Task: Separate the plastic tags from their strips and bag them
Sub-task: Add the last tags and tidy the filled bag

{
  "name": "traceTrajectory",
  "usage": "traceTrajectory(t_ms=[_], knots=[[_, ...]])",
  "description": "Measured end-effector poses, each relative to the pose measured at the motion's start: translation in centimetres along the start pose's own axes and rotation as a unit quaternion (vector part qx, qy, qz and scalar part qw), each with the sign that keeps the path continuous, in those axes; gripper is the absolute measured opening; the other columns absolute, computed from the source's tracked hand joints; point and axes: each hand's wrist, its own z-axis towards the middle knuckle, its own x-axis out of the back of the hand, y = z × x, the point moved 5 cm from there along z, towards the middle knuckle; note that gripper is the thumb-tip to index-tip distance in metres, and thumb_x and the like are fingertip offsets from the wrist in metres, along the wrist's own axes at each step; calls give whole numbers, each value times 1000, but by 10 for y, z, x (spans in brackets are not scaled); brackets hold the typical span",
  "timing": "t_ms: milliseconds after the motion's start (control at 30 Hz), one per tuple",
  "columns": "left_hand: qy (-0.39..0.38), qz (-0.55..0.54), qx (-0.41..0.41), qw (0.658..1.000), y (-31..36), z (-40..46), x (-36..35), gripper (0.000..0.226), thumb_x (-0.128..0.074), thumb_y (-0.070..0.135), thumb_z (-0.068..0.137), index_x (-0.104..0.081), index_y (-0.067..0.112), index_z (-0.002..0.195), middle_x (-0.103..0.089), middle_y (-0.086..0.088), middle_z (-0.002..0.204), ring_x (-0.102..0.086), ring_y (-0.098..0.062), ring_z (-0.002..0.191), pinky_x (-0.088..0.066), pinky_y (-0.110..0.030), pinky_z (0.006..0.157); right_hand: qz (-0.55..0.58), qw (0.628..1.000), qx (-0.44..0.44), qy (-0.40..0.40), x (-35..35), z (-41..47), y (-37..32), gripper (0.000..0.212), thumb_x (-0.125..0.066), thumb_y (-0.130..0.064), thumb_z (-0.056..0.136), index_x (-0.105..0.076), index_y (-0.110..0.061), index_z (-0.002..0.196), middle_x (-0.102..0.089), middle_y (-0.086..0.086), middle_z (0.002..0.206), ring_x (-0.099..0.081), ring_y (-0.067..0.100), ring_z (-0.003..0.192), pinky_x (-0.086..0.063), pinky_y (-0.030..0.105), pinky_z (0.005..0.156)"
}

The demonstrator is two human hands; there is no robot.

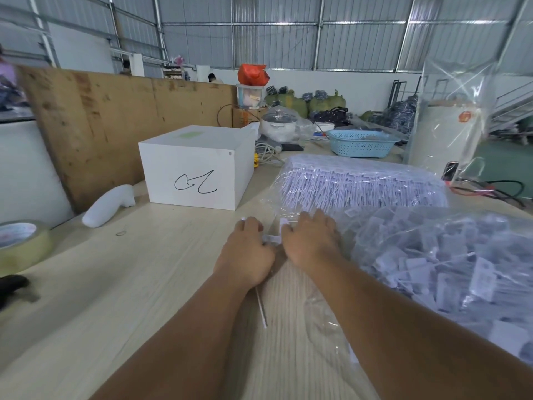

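Both hands, left hand (248, 249) and right hand (310, 242), pinch a half-hidden tag strip (271, 239).

Warehouse: corrugated metal walls (288, 39), stacked sacks (305, 102)

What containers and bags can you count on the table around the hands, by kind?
Clear bags of tags: 2, one of tags on strips and one of loose tags
White box: 1
Blue basket: 1
Tape roll: 1
Total: 5
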Motion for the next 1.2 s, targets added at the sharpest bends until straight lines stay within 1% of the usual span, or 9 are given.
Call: traceTrajectory(t_ms=[167,300,400,533,633,733,933,1033,1200], knots=[[-31,22,-44,998,4,0,-5,46,-40,26,97,-39,22,142,-37,-1,150,-37,-25,135,-29,-35,110,-80,992,74,-57,-12,-7,-9,39,-37,-34,97,-53,-19,129,-51,9,131,-45,31,124,-37,44,103],[-55,79,-76,992,5,-2,-7,36,-49,36,92,-57,20,123,-52,-2,127,-47,-27,122,-38,-38,101,-22,999,20,25,-2,-2,-1,44,-34,-38,99,-47,-12,132,-41,14,140,-36,33,129,-32,46,106],[-60,86,-87,991,5,-4,-8,41,-58,40,81,-62,18,116,-52,-1,116,-51,-26,112,-42,-39,96,-61,997,-30,-48,-12,-1,6,58,-29,-46,98,-40,-9,140,-31,20,150,-23,38,139,-24,48,112],[-38,46,-73,996,2,-1,-4,36,-65,29,79,-63,13,111,-52,-3,118,-53,-26,111,-43,-38,96,-59,995,74,14,-8,-3,-11,43,-27,-38,99,-57,-14,119,-57,11,125,-47,30,119,-34,43,98],[-46,43,-74,995,1,-1,-6,38,-69,36,78,-63,14,109,-50,-3,122,-53,-25,112,-43,-38,98,-43,998,16,37,-3,3,-5,54,-33,-45,97,-42,-12,138,-38,16,145,-32,33,133,-25,47,107],[-46,37,-72,996,1,-1,-6,36,-71,37,78,-64,16,106,-47,-1,122,-53,-22,112,-43,-36,98,-86,989,-86,-80,-13,5,10,73,-26,-57,96,-26,-8,150,-17,21,157,-12,39,143,-13,52,115],[-39,44,-68,996,3,0,-8,40,-62,32,84,-58,18,121,-45,-3,131,-51,-26,119,-41,-38,101,-133,986,53,-91,-7,-8,-11,44,-26,-34,101,-54,-14,129,-54,10,134,-46,30,126,-30,52,107],[-51,57,-72,995,3,-1,-7,46,-55,28,88,-49,18,133,-43,-5,139,-42,-28,131,-38,-39,105,-105,988,100,-56,0,-15,-23,34,-37,-26,97,-60,-16,120,-60,8,125,-54,28,118,-41,37,97],[-98,55,-71,991,8,-5,-3,15,-50,36,75,-45,26,65,-56,0,79,-60,-27,84,-45,-33,69,-37,987,140,-64,8,-23,-35,29,-43,-14,87,-63,-12,108,-63,10,112,-59,28,99,-35,27,70]])
